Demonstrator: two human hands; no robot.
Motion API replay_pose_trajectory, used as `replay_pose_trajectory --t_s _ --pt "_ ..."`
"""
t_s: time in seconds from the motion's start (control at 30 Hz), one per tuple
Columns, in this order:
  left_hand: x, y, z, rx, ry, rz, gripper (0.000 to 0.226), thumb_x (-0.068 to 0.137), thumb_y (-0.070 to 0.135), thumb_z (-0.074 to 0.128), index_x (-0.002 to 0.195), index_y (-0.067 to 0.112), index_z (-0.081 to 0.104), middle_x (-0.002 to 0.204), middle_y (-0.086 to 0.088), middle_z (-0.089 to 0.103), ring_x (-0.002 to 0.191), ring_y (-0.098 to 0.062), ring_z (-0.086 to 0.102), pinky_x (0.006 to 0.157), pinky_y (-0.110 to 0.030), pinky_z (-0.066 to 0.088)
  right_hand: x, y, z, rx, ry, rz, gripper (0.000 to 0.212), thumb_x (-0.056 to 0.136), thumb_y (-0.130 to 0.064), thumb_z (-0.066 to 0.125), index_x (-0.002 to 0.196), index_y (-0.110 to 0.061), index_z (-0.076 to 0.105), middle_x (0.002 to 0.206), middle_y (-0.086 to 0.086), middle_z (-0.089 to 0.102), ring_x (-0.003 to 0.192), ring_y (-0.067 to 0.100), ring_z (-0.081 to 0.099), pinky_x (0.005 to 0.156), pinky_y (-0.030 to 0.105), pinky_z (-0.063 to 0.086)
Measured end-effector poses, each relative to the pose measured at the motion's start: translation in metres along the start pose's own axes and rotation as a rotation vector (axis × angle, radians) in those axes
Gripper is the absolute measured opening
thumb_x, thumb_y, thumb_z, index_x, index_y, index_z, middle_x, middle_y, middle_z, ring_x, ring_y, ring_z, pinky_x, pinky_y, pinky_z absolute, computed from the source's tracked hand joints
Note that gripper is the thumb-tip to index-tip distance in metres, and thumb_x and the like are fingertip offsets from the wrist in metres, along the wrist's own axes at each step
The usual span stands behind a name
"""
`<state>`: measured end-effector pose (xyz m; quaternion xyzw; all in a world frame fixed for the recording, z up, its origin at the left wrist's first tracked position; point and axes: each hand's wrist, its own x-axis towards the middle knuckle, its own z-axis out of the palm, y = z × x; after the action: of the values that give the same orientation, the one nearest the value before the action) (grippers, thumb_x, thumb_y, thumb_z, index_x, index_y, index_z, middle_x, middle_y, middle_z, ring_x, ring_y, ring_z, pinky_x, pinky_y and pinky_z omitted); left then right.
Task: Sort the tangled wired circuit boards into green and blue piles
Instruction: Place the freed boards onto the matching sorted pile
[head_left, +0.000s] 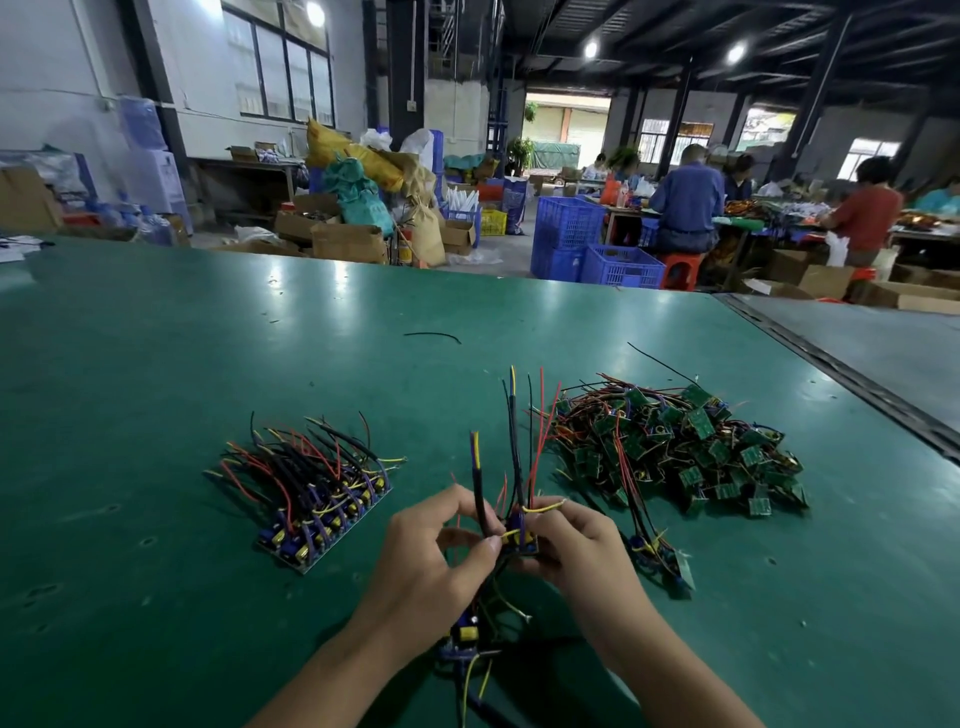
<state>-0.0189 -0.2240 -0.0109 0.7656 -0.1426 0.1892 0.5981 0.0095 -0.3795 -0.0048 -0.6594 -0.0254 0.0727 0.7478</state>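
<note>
A neat row of blue circuit boards (317, 525) with black, red and yellow wires lies on the green table (156, 364) at the left. A large heap of green circuit boards (675, 447) with tangled wires lies at the right. Between them, my left hand (431, 551) pinches a black sleeved wire that stands upright. My right hand (576, 545) grips a blue board (519, 535) whose wires point up. Another blue board (465, 636) hangs low between my wrists. Two more wired boards (660, 558) lie just right of my right hand.
A loose black wire (434, 336) lies farther back on the table. A grey table section (883, 353) adjoins at the right behind a dark seam. Beyond the far edge stand blue crates (592, 244), cardboard boxes and people working at benches.
</note>
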Motion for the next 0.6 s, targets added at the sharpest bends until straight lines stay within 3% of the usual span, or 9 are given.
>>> replay_pose_trajectory --t_s 0.2,0.27,0.33,0.47,0.53,0.6 --pt "0.0 -0.0015 -0.0029 -0.04 -0.037 0.07 0.016 0.072 0.004 0.064 0.072 0.019 0.061 0.079 0.001 0.067 0.084 -0.022 0.066 0.074 -0.031 0.052 0.0047 0.0016 -0.0024 0.093 0.072 0.044 0.014 0.091 -0.002 0.052 0.089 -0.002 0.066 0.082 0.016 0.068 0.071 0.019 0.068 0.06 0.027 0.055" --pt "0.0007 -0.0022 -0.0045 -0.052 -0.063 0.104 0.022 0.069 -0.003 0.062 0.069 0.018 0.058 0.077 0.0 0.065 0.086 -0.024 0.065 0.077 -0.033 0.052 0.0052 0.0014 -0.0027 0.15 0.072 0.042 0.013 0.093 0.0 0.049 0.09 -0.002 0.062 0.078 0.015 0.07 0.069 0.022 0.07 0.057 0.027 0.055" --pt "0.0016 -0.0024 -0.006 -0.082 -0.077 0.108 0.029 0.066 -0.009 0.058 0.067 0.02 0.055 0.076 -0.002 0.064 0.087 -0.025 0.064 0.079 -0.031 0.05 0.0059 0.001 -0.0024 0.202 0.083 0.036 0.013 0.095 0.001 0.049 0.09 -0.005 0.059 0.073 0.012 0.068 0.064 0.021 0.069 0.055 0.027 0.056" --pt "0.0033 -0.0047 -0.0077 -0.095 -0.092 0.166 0.035 0.064 -0.017 0.053 0.063 0.017 0.057 0.074 0.001 0.066 0.09 -0.023 0.065 0.08 -0.024 0.049 0.0074 0.0007 -0.0034 0.291 0.083 0.072 0.011 0.095 0.001 0.052 0.097 -0.006 0.06 0.082 0.017 0.057 0.072 0.029 0.06 0.054 0.028 0.056" --pt "0.003 -0.0075 -0.0079 -0.085 -0.119 0.151 0.039 0.068 -0.021 0.054 0.067 0.017 0.065 0.077 0.002 0.07 0.09 -0.02 0.068 0.08 -0.023 0.051 0.0078 0.0005 -0.0054 0.297 0.087 0.073 0.012 0.095 0.001 0.052 0.097 -0.007 0.061 0.077 0.012 0.054 0.066 0.024 0.057 0.053 0.027 0.055" --pt "0.0017 -0.0077 -0.0078 -0.047 -0.161 0.103 0.043 0.075 -0.018 0.057 0.084 0.022 0.071 0.085 0.004 0.074 0.091 -0.015 0.07 0.081 -0.022 0.054 0.0075 0.0004 -0.007 0.276 0.079 0.054 0.014 0.095 0.003 0.05 0.096 -0.007 0.06 0.065 0.004 0.056 0.055 0.014 0.056 0.053 0.026 0.055"
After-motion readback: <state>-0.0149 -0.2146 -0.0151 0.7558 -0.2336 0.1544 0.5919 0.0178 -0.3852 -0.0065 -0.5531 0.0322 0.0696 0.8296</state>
